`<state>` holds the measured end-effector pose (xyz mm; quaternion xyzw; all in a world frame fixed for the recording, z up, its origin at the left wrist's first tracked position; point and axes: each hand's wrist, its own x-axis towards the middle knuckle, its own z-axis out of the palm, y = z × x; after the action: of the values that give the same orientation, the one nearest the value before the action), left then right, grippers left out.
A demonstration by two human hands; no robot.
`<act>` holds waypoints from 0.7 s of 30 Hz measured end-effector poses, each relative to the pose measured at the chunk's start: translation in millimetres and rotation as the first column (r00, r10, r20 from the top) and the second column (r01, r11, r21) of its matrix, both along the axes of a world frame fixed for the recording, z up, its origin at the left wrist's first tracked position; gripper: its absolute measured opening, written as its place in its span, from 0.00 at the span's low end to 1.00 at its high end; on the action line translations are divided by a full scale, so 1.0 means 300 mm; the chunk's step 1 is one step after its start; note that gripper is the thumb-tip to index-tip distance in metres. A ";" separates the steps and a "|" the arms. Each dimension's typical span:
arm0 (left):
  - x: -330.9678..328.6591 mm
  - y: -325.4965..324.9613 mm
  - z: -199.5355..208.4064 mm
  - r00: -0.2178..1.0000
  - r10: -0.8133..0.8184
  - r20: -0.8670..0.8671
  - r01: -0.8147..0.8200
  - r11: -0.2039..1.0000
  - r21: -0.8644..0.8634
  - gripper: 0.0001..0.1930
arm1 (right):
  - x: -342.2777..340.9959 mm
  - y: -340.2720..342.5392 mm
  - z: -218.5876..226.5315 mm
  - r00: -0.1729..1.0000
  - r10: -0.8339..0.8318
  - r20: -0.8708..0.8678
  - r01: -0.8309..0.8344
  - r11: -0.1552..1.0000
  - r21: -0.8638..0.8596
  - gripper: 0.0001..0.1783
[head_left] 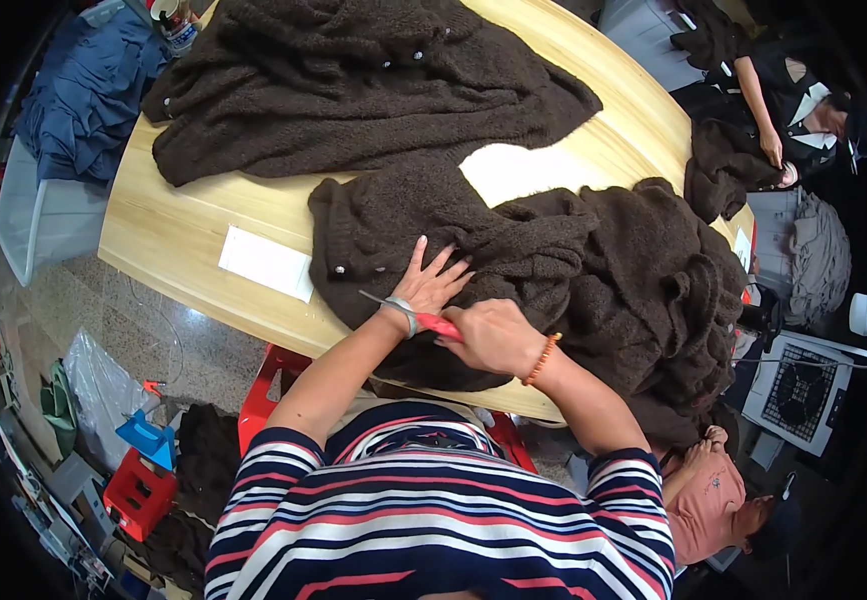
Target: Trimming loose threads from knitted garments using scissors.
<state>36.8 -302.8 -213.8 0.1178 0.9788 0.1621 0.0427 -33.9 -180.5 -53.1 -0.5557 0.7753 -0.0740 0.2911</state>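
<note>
A dark brown knitted garment (403, 215) with small buttons lies near the table's front edge, its bulk heaped to the right. My left hand (431, 285) rests flat on it, fingers spread, holding nothing. Just right of that wrist, my right hand (498, 338) is closed around red-handled scissors (438, 325). Their slim metal tip points left across my left wrist, and my fingers hide part of the handle. Beyond my hands, another dark brown knit (353, 95) with several buttons is spread over the table's far side.
A white paper slip (265, 262) lies on the wooden table (168, 205), left of the garment. Blue cloth (88, 95) fills a bin at the left; a can (175, 25) stands behind. One person (768, 110) handles brown knitwear at far right; another (708, 500) sits at lower right.
</note>
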 end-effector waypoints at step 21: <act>0.138 -0.252 0.162 0.710 0.651 -0.268 -0.519 0.741 0.426 0.21 | -0.062 0.212 0.109 0.905 -0.426 0.008 0.425 0.900 -0.101 0.15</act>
<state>78.3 -378.5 -165.3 -0.1673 0.9114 0.2956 -0.2324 -52.6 -116.9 -20.4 -0.3875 0.8751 -0.1706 0.2343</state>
